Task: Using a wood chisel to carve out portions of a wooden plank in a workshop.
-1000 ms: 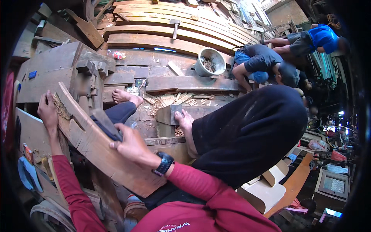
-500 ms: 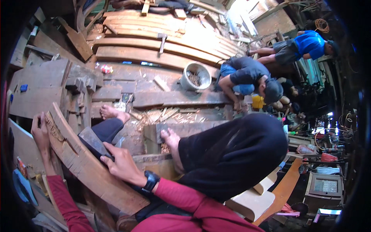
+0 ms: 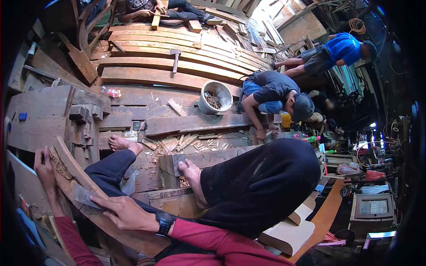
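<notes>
Right hand (image 3: pixel 131 215) is gripping a blade (image 3: pixel 84 196), now lying over the face of the plank (image 3: pixel 126 238) — earlier it was crossing the right edge; the plank is slanting beside the legs (image 3: pixel 257 181), at left; left hand (image 3: pixel 44 168) is still touching its far end, curl hidden — cannot tell if gripping; a co-worker (image 3: pixel 133 6) is showing more at top.

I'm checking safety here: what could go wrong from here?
The flat tool in the right hand points toward the left hand; a slip might strike it. The curved plank has a rough patch near that hand, which could splinter. Were it dropped, a bare foot might be hurt.
</notes>
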The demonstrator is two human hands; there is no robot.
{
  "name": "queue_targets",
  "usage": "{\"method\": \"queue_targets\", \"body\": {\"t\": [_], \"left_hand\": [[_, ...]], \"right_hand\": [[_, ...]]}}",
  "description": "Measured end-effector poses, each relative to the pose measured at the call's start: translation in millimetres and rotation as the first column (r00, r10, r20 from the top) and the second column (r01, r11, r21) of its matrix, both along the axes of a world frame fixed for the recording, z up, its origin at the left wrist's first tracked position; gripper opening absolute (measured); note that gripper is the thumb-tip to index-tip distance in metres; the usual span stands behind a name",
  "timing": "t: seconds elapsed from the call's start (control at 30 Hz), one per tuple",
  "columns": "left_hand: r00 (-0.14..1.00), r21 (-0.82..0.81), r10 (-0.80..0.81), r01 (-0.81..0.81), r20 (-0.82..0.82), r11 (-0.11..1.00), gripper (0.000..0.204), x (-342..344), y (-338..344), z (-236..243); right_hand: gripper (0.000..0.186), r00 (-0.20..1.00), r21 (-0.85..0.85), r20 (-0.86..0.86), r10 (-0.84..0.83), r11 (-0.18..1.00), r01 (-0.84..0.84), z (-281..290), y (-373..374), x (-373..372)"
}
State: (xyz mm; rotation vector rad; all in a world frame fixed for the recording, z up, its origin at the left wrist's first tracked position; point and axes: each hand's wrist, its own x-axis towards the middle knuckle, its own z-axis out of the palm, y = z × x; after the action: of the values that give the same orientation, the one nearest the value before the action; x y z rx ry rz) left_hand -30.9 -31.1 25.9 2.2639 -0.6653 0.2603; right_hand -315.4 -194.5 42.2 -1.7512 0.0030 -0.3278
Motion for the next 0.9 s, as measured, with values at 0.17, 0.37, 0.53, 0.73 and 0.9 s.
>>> {"method": "queue_targets", "body": {"t": [0.17, 0.37, 0.53, 0.73, 0.9], "left_hand": [[0.999, 0.0, 0.012, -0.012, 0.03, 1.0, 0.032, -3, -2, 6], [1.0, 0.018, 0.002, -0.002, 0.006, 1.0, 0.033, -6, -3, 6], [1.0, 0.016, 0.018, -0.017, -0.017, 1.0, 0.033, -6, -1, 7], [1.0, 0.009, 0.024, -0.024, -0.013, 1.0, 0.032, -5, 0, 8], [1.0, -0.024, 0.028, -0.028, -0.015, 0.999, 0.032, -7, -10, 8]], "right_hand": [[0.069, 0.984, -0.187, -0.176, 0.023, 0.981, -0.056, 5, 3, 1], [0.075, 0.97, -0.262, -0.244, 0.015, 0.962, -0.081, 4, 7, 0], [0.075, 0.963, -0.28, -0.268, 0.026, 0.954, -0.103, 6, 8, 1], [0.074, 0.97, -0.292, -0.244, 0.021, 0.952, -0.094, 9, 7, 1], [0.073, 0.989, -0.229, -0.147, -0.032, 0.973, -0.003, 1, 2, 1]]}}
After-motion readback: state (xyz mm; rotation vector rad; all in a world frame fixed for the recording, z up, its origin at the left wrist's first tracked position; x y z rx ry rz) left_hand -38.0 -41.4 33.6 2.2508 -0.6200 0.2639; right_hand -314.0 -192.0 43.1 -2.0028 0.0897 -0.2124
